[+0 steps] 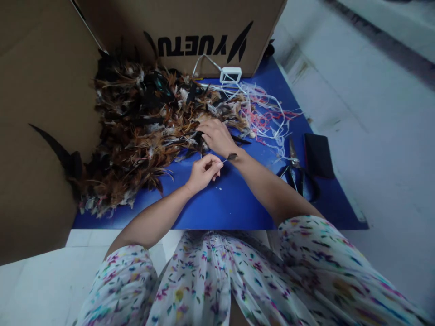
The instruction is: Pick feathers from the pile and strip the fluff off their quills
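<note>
A large heap of brown, black and white feathers (136,122) covers the left and back of the blue table (238,208). My left hand (205,172) is closed in a pinch on the thin pale stem of a feather (232,156), whose dark tip points right, by my right wrist. My right hand (217,136) reaches over the near right edge of the heap, palm down. Its fingers are stretched out and touch the feathers, with their tips partly hidden among them.
Cardboard boxes (190,20) stand behind and left of the heap. White and pink strings (261,113) lie tangled at the back right, beside a small white-framed device (230,74). Black-handled scissors (297,174) and a dark flat case (318,155) rest near the right edge.
</note>
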`<act>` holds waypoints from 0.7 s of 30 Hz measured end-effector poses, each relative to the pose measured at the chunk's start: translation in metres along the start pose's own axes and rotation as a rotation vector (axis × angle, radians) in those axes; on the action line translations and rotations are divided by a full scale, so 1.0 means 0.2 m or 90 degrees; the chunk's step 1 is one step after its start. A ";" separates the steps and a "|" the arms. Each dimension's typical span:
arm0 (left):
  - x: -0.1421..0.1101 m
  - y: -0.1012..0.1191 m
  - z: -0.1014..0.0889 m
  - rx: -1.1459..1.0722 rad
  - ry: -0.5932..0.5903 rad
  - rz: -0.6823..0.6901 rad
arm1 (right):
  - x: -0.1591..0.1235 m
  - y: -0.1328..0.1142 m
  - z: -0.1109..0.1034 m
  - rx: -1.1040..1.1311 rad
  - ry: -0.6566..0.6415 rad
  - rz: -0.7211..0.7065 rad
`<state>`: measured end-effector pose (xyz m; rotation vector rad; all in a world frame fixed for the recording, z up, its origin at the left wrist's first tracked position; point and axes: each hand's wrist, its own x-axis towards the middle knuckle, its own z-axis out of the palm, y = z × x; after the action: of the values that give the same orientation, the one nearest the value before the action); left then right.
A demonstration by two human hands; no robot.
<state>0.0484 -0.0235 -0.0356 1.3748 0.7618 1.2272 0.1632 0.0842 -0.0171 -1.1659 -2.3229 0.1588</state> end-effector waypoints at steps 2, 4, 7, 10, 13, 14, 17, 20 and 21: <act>0.00 0.00 0.00 0.004 0.002 -0.003 | 0.04 -0.03 0.02 -0.044 -0.044 0.009; 0.01 0.00 0.00 0.005 0.005 -0.006 | 0.07 -0.04 0.03 -0.075 -0.076 0.019; 0.01 0.01 0.00 0.010 0.009 -0.010 | 0.08 -0.02 0.04 -0.062 -0.065 0.037; 0.01 0.00 0.00 0.012 0.003 -0.014 | 0.06 0.02 0.01 0.015 -0.002 0.067; 0.01 0.00 0.00 0.014 -0.003 -0.017 | 0.02 0.06 -0.04 0.116 0.047 0.106; 0.01 0.00 0.00 0.016 -0.003 -0.017 | 0.01 0.06 -0.06 0.153 0.061 0.124; 0.01 0.00 0.00 0.017 -0.006 -0.017 | -0.04 0.08 -0.11 0.265 0.108 0.192; 0.01 0.01 -0.01 0.013 -0.001 -0.022 | -0.09 0.10 -0.14 0.369 0.133 0.242; 0.01 0.01 -0.01 0.011 0.002 -0.025 | -0.10 0.10 -0.14 0.401 0.132 0.252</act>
<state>0.0469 -0.0215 -0.0334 1.3666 0.8001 1.1944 0.2022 0.0769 -0.0080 -1.2109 -1.6499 0.8049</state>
